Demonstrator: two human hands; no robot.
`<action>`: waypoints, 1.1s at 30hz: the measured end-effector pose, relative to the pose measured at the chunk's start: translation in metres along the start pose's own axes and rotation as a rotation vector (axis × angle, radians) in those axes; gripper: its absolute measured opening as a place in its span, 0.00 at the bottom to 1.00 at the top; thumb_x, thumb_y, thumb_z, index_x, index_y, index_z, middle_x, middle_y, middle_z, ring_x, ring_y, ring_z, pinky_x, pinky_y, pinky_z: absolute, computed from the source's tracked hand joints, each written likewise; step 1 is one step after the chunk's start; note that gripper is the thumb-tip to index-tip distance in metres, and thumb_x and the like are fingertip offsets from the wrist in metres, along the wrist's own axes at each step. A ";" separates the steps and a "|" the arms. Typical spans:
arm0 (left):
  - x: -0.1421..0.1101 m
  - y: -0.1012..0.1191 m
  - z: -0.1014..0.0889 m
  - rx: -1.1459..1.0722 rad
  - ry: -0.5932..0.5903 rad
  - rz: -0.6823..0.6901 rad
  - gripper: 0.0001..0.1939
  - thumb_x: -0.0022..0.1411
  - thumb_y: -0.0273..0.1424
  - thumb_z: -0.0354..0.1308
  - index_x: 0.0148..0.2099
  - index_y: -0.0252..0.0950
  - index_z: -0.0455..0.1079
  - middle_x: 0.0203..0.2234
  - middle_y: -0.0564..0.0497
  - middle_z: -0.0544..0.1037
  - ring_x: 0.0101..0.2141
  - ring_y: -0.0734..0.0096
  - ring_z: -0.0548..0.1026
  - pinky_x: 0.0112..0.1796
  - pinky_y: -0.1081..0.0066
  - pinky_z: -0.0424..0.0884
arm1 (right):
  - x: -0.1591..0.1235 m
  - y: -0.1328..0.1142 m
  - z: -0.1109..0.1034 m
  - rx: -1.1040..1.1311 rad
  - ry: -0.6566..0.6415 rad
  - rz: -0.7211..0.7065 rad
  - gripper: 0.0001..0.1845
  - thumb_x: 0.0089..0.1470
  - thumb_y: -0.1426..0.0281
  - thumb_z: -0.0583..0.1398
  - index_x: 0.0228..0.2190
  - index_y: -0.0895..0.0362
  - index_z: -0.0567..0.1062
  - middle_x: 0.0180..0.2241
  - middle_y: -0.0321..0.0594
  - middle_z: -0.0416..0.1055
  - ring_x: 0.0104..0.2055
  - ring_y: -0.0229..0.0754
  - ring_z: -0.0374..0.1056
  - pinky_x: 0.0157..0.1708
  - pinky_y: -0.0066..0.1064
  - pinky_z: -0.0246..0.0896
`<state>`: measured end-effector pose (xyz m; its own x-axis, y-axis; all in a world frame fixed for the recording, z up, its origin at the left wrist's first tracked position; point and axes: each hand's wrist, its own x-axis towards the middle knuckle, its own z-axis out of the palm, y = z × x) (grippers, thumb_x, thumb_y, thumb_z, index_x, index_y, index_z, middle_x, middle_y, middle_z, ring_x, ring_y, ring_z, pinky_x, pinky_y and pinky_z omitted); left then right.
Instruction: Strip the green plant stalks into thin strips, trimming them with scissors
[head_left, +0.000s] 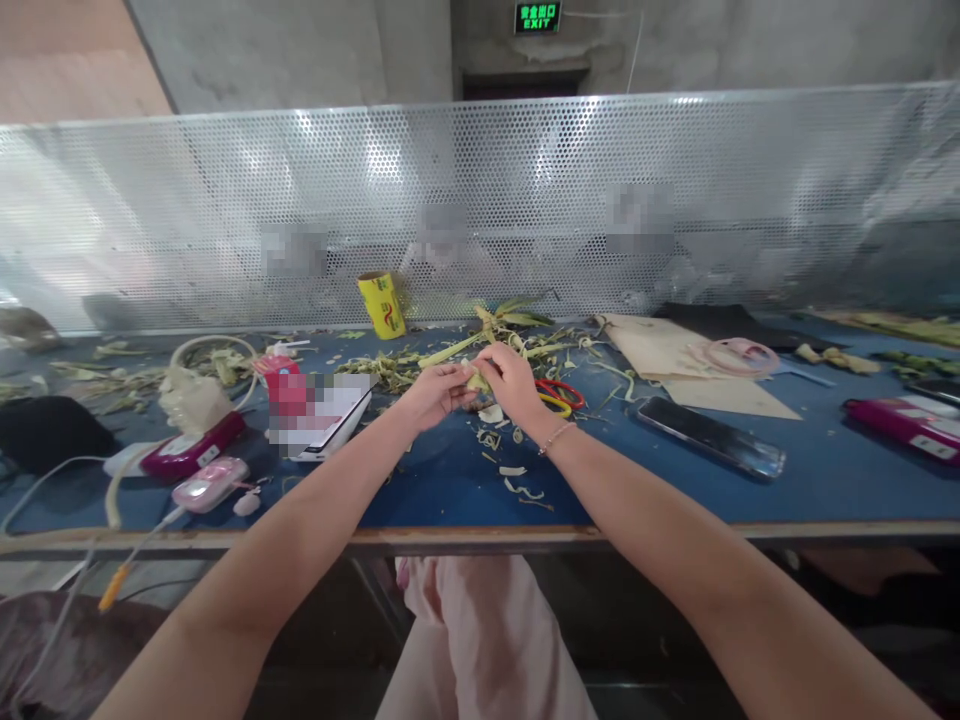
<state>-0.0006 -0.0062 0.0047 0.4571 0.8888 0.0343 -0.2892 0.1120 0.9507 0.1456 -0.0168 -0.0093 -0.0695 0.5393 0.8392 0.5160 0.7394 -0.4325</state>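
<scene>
My left hand (441, 393) and my right hand (511, 382) meet over the middle of the table, fingertips closed around a small pale yellow-green piece of plant (478, 381). Fingers cover most of that piece, so its full shape is hidden. Beside my right hand lie looped red and yellow handles (564, 396), seemingly of scissors; the rest of them is out of sight. Below the hands, curled plant peelings (517, 488) are scattered on the blue tabletop (442, 490). A heap of green stalks and leaf strips (397, 368) spreads behind the hands.
A yellow cardboard tube (382, 305) stands by the perforated metal screen (480, 190). On the right are a phone (712, 437) and brown cardboard (652, 350). To the left sit a white device (330, 415), a red pack (283, 385), a pink gadget (211, 484) and cables.
</scene>
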 end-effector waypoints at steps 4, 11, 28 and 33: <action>0.001 0.002 -0.003 -0.013 -0.100 -0.019 0.10 0.44 0.18 0.64 0.32 0.30 0.71 0.24 0.51 0.76 0.27 0.77 0.75 0.36 0.75 0.73 | -0.001 0.002 -0.001 -0.029 0.024 -0.034 0.09 0.56 0.66 0.52 0.25 0.54 0.67 0.29 0.40 0.66 0.35 0.41 0.63 0.39 0.34 0.58; 0.005 -0.002 -0.009 0.072 -0.107 -0.002 0.10 0.43 0.20 0.65 0.30 0.30 0.69 0.21 0.53 0.73 0.25 0.79 0.74 0.33 0.76 0.72 | -0.003 0.004 0.003 -0.034 0.003 -0.026 0.10 0.56 0.65 0.52 0.26 0.54 0.69 0.29 0.40 0.68 0.36 0.42 0.64 0.40 0.35 0.59; 0.005 -0.007 0.002 0.107 0.092 0.181 0.15 0.37 0.26 0.68 0.31 0.30 0.70 0.21 0.55 0.73 0.23 0.82 0.70 0.27 0.78 0.66 | -0.001 0.007 0.008 0.011 0.155 0.124 0.10 0.56 0.64 0.50 0.27 0.55 0.64 0.30 0.40 0.64 0.35 0.40 0.61 0.34 0.30 0.57; 0.005 -0.009 0.005 0.072 0.075 0.226 0.16 0.36 0.27 0.69 0.31 0.30 0.71 0.20 0.56 0.72 0.23 0.82 0.69 0.27 0.78 0.66 | -0.001 0.005 0.008 -0.041 0.099 0.201 0.11 0.58 0.64 0.46 0.28 0.55 0.61 0.26 0.37 0.61 0.30 0.39 0.59 0.32 0.30 0.54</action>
<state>0.0089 -0.0049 -0.0020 0.3231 0.9185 0.2279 -0.3148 -0.1228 0.9412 0.1418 -0.0107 -0.0149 0.1218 0.6307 0.7664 0.5451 0.6028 -0.5827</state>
